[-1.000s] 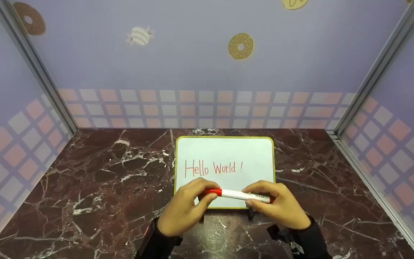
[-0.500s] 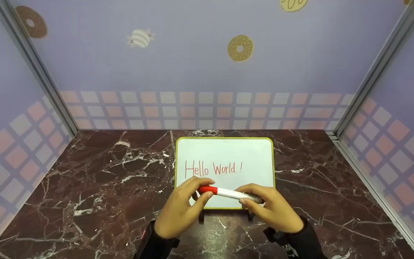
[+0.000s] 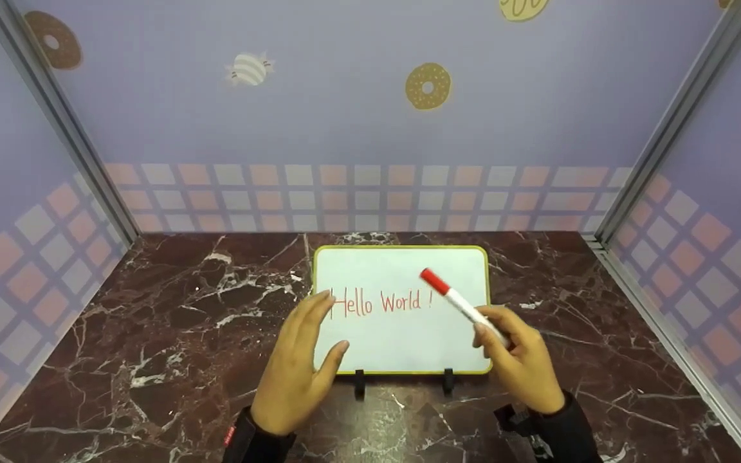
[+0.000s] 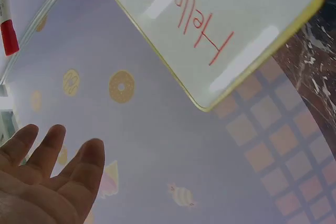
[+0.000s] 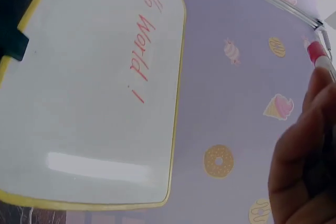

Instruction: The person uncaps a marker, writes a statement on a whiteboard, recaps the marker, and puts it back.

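My right hand holds a white marker between thumb and fingers, its red cap on the end that points up and left. In the right wrist view, the red cap sticks out beyond the fingers. My left hand is spread with nothing in it, near the left edge of a whiteboard; in the left wrist view its fingers are apart from the board. The yellow-rimmed whiteboard bears red writing that reads "Hello World !".
Two black feet show at the board's lower edge. The board stands on a dark red marbled table. A lilac wall with printed sweets rises behind, and side walls with metal corner posts close both sides.
Both hands held the marker earlier. Now the left hand has let go and moved left, while the right hand has moved right and up with the marker, tilting its capped end upward.
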Motion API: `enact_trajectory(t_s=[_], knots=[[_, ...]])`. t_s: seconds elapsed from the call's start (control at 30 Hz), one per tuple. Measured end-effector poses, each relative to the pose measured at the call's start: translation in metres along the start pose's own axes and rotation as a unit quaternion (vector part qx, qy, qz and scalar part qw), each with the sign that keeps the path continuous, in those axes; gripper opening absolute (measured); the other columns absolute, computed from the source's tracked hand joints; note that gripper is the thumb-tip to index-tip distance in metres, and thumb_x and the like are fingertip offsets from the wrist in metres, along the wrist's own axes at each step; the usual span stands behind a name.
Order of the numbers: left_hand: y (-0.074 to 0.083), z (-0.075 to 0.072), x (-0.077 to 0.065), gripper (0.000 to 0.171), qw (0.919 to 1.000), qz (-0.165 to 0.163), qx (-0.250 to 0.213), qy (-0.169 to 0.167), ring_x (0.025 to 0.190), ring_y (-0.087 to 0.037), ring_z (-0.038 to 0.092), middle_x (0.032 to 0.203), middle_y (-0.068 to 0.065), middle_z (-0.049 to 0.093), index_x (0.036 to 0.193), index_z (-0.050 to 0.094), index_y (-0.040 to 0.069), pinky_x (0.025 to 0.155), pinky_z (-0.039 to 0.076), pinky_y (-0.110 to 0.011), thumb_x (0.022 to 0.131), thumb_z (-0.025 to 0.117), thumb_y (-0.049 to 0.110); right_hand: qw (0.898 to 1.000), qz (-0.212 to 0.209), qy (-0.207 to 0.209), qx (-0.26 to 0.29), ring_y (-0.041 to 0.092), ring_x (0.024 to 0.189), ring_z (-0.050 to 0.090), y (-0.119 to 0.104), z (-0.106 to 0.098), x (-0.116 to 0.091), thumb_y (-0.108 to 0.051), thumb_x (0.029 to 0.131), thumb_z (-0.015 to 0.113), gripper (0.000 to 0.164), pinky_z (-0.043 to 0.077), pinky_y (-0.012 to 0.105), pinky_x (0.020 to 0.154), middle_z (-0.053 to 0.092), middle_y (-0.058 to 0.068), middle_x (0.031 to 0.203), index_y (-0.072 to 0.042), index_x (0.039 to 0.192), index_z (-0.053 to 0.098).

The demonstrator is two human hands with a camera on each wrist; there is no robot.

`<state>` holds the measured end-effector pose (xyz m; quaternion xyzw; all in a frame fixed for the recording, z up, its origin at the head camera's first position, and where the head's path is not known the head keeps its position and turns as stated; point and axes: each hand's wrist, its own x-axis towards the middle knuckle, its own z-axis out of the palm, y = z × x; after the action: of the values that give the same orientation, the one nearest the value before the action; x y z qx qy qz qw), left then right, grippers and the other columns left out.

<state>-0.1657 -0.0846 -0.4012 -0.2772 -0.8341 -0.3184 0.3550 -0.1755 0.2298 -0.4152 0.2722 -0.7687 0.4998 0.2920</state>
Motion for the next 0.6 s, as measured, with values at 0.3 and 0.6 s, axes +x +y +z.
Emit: enact_trajectory(t_s=[0.3,0.6], knots=[[-0.025,-0.007,-0.018,0.077,0.9904,-0.098,0.087,-0.044,0.141,-0.052,0.028,0.150,-0.026,0.039,0.145,0.041,0.001,0.112,0.026,-0.067,0.083,0.076,0.027,0.986,0.060,0.109,-0.107,0.003,0.053,0.049,0.020,-0.023,-0.007,0.014,0.089,0.056,0.021,0.037,0.017,0.044,0.062,0.004,0.067,0.010,0.108,0.061],[-0.049,-0.011,-0.034,0.084,0.9552,-0.215,0.128,-0.159,0.145,-0.055,0.009,0.161,-0.023,0.018,0.154,0.028,0.012,0.114,0.014,-0.071,0.086,0.070,0.039,0.945,0.255,0.122,-0.166,0.006,0.051,0.048,0.056,-0.051,-0.020,-0.014,0.101,0.052,0.021,0.038,0.020,0.048,0.065,0.001,0.069,-0.002,0.116,0.058]])
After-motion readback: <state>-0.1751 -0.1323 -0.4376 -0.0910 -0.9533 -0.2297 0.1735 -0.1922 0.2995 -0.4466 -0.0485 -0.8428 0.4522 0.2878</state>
